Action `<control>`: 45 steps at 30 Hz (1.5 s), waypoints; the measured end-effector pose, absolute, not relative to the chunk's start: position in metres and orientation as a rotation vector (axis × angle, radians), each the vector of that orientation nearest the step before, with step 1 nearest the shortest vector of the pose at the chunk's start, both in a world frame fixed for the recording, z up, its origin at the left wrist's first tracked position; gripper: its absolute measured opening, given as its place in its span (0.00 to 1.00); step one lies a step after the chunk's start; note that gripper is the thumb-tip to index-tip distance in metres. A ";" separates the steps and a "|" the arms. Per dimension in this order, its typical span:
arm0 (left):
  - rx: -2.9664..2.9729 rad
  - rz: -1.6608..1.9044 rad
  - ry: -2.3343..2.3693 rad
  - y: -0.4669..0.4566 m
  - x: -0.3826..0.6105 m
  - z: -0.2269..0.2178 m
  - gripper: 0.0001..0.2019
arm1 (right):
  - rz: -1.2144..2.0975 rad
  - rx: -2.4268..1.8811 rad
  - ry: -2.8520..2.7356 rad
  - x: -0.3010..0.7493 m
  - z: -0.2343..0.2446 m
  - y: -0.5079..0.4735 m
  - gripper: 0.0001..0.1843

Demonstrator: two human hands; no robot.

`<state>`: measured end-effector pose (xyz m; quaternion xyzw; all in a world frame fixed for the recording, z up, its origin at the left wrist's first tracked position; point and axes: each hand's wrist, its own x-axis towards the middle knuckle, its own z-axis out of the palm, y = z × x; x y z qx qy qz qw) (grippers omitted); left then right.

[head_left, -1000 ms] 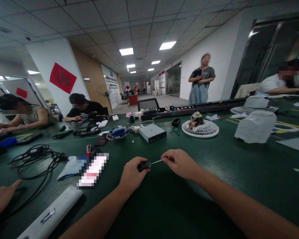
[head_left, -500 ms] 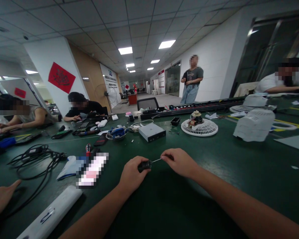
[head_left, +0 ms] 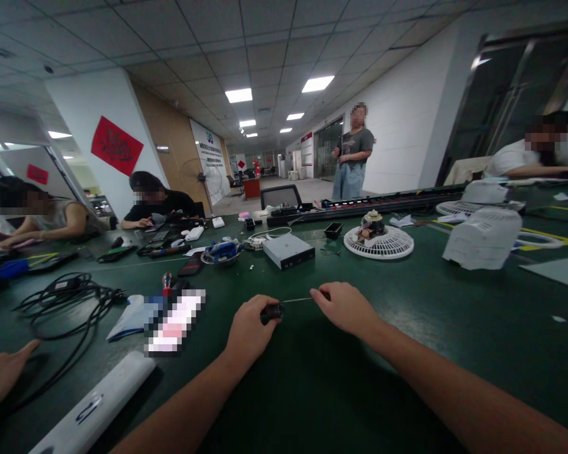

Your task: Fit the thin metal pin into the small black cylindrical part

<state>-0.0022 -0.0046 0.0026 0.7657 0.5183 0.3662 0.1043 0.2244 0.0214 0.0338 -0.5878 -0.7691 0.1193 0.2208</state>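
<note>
My left hand [head_left: 250, 328] is closed around a short black cylinder [head_left: 271, 312], which points to the right. Its far end is hidden in my palm. My right hand [head_left: 343, 306] pinches the end of a thin, light-coloured rod [head_left: 297, 300] between thumb and fingertips. The rod lies almost level between the two hands. Its left end is near the mouth of the cylinder; I cannot tell whether they touch. Both hands are just above the green tabletop [head_left: 307, 378].
A grey disc drive [head_left: 289, 252], a white fan grille with a motor [head_left: 378, 243] and a white housing [head_left: 485, 238] lie beyond my hands. On the left are a white power strip [head_left: 99, 403], black cables [head_left: 76, 315] and another person's hand [head_left: 7, 375].
My right hand has moved slightly right, away from the left one, with more of the rod showing between them. The left hand has shifted slightly left. The standing person has moved left.
</note>
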 end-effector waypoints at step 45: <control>2.385 0.816 1.409 -0.011 0.003 0.006 0.15 | 0.941 -1.137 -1.941 0.201 0.008 0.023 0.13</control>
